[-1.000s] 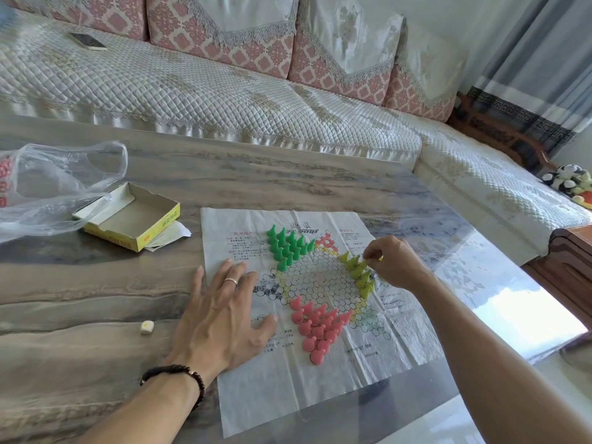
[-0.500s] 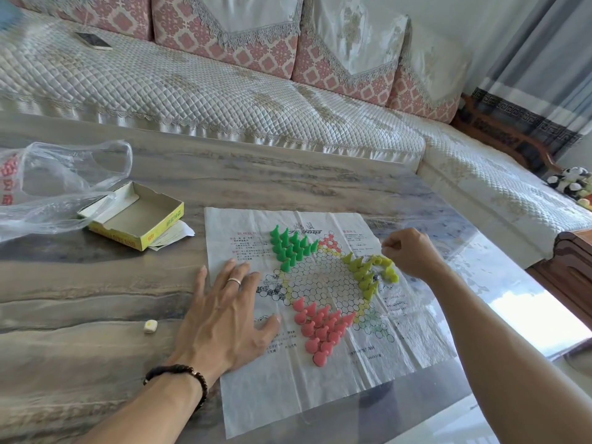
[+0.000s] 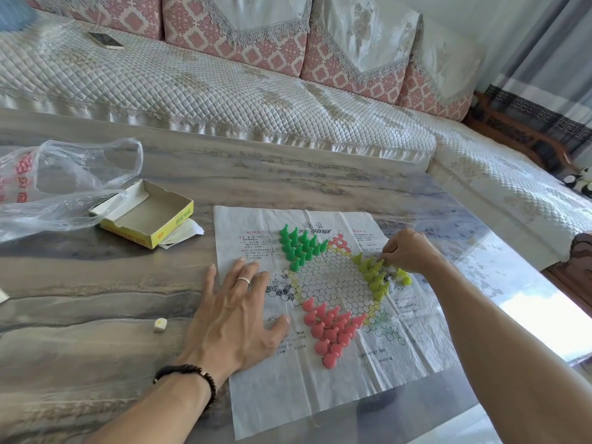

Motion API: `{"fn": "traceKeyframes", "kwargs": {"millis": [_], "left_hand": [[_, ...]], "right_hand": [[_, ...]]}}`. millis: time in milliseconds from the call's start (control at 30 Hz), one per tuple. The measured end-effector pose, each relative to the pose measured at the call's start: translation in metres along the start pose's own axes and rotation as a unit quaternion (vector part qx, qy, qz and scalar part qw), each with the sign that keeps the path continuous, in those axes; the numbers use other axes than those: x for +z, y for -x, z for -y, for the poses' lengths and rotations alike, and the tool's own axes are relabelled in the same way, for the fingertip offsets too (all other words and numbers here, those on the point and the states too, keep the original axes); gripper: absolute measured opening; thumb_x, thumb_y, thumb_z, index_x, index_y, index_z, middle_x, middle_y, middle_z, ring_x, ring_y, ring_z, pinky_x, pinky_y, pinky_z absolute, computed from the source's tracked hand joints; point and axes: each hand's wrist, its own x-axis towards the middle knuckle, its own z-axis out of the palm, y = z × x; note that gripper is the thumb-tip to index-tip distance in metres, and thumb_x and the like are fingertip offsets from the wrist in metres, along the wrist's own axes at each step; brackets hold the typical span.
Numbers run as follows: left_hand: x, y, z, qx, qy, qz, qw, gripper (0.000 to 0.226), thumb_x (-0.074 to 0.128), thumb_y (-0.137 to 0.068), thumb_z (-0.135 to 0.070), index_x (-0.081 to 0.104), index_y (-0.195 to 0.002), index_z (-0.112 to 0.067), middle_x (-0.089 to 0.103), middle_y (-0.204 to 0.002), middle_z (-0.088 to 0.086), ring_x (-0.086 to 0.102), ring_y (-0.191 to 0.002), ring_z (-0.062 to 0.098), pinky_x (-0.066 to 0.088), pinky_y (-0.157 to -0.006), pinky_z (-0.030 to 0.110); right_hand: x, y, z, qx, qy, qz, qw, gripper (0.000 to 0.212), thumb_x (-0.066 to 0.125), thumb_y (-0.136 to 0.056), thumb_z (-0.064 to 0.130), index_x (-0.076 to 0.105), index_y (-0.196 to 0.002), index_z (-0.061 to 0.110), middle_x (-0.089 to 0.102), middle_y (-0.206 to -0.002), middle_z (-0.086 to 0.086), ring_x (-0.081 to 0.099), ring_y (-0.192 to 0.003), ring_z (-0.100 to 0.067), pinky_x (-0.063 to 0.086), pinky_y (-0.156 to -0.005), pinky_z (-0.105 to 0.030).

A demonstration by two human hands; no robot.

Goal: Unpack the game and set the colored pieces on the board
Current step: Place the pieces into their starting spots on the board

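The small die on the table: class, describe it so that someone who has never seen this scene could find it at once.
Start at the paper game board spread on the marbled table, then move to the left hand pressed flat on its left edge. Just left of that hand, alone on bare tabletop, lies the die. Unlike the cone-shaped coloured pieces, it is a tiny cream cube, off the board.

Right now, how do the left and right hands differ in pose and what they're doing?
The left hand lies flat, fingers spread straight, pressing the paper board's left edge; the right hand is curled, fingers pinching at the yellow-green pieces. The left hand wears a ring and wrist beads; the right hand shows neither. Both are bare and over the board.
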Motion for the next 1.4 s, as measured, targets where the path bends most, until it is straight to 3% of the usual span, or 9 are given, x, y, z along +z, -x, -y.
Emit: {"fn": "traceKeyframes", "kwargs": {"millis": [100, 300, 500, 700, 833, 967, 1200, 1400], "left_hand": [[0.000, 0.000, 0.000, 0.001, -0.003, 0.003, 1.000, 0.079, 0.031, -0.083, -0.066, 0.022, -0.149, -0.023, 0.015, -0.160, 0.000, -0.002, -0.148, 0.016, -0.002, -0.119, 0.051], [0.001, 0.000, 0.001, 0.000, -0.003, 0.003, 1.000, 0.079, 0.030, -0.083, -0.066, 0.023, -0.148, -0.022, 0.015, -0.160, 0.000, -0.002, -0.148, 0.016, -0.001, -0.119, 0.051], [0.002, 0.000, 0.001, 0.001, -0.004, 0.001, 1.000, 0.078, 0.030, -0.083, -0.067, 0.023, -0.148, -0.023, 0.015, -0.160, 0.000, -0.002, -0.148, 0.016, -0.001, -0.119, 0.051], [0.003, 0.000, 0.001, 0.003, -0.002, -0.006, 1.000, 0.078, 0.029, -0.082, -0.067, 0.026, -0.146, -0.024, 0.018, -0.159, 0.000, 0.000, -0.148, 0.016, 0.001, -0.119, 0.051], [0.004, -0.001, 0.001, 0.003, 0.006, -0.015, 1.000, 0.078, 0.033, -0.080, -0.067, 0.033, -0.144, -0.023, 0.024, -0.157, 0.001, 0.005, -0.148, 0.017, 0.004, -0.119, 0.052], [0.005, -0.001, 0.001, 0.001, 0.003, -0.013, 1.000, 0.078, 0.033, -0.079, -0.067, 0.033, -0.144, -0.024, 0.024, -0.158, 0.000, 0.005, -0.148, 0.017, 0.003, -0.119, 0.051], [0.005, -0.001, 0.002, -0.002, -0.005, -0.013, 1.000, 0.079, 0.030, -0.081, -0.069, 0.028, -0.146, -0.025, 0.019, -0.159, -0.001, 0.002, -0.148, 0.015, 0.001, -0.119, 0.049], [0.006, -0.001, 0.002, -0.001, 0.006, -0.017, 1.000, 0.079, 0.031, -0.080, -0.069, 0.032, -0.145, -0.024, 0.022, -0.158, -0.001, 0.005, -0.148, 0.015, 0.002, -0.119, 0.050]], "right_hand": [[-0.002, 0.000, 0.001, 0.008, 0.000, 0.007, 1.000, 0.010, 0.069, -0.080, 0.011, 0.077, -0.083, 0.016, 0.073, -0.079, 0.002, 0.063, -0.068, -0.006, 0.044, -0.052, -0.017], [-0.001, 0.002, -0.001, 0.007, 0.006, 0.004, 1.000, 0.015, 0.065, -0.077, 0.003, 0.075, -0.080, 0.013, 0.070, -0.075, 0.002, 0.063, -0.067, -0.008, 0.057, -0.068, -0.028], [0.002, 0.006, -0.010, 0.025, -0.046, -0.031, 0.998, 0.013, 0.062, -0.080, 0.001, 0.071, -0.078, 0.011, 0.068, -0.078, -0.002, 0.059, -0.062, -0.009, 0.045, -0.052, -0.019], [-0.006, 0.021, -0.027, 0.025, -0.126, -0.120, 0.984, 0.010, 0.060, -0.079, 0.004, 0.066, -0.077, 0.012, 0.066, -0.075, -0.003, 0.059, -0.071, -0.018, 0.047, -0.062, -0.027], [-0.004, 0.038, -0.028, -0.002, -0.168, -0.131, 0.977, 0.012, 0.067, -0.081, 0.006, 0.069, -0.083, 0.017, 0.066, -0.072, 0.005, 0.059, -0.066, -0.008, 0.046, -0.064, -0.021], [0.001, 0.049, -0.024, -0.015, -0.211, -0.120, 0.970, 0.020, 0.073, -0.080, 0.007, 0.067, -0.076, 0.025, 0.070, -0.074, 0.007, 0.068, -0.072, -0.007, 0.053, -0.072, -0.022], [0.014, 0.052, -0.018, -0.035, -0.175, -0.133, 0.975, 0.010, 0.076, -0.078, 0.008, 0.074, -0.086, 0.014, 0.065, -0.071, 0.013, 0.061, -0.067, 0.001, 0.047, -0.065, -0.011], [0.022, 0.051, -0.016, -0.058, -0.148, -0.123, 0.980, 0.009, 0.076, -0.078, 0.007, 0.074, -0.086, 0.011, 0.067, -0.073, 0.007, 0.064, -0.070, -0.002, 0.052, -0.069, -0.016]]}}
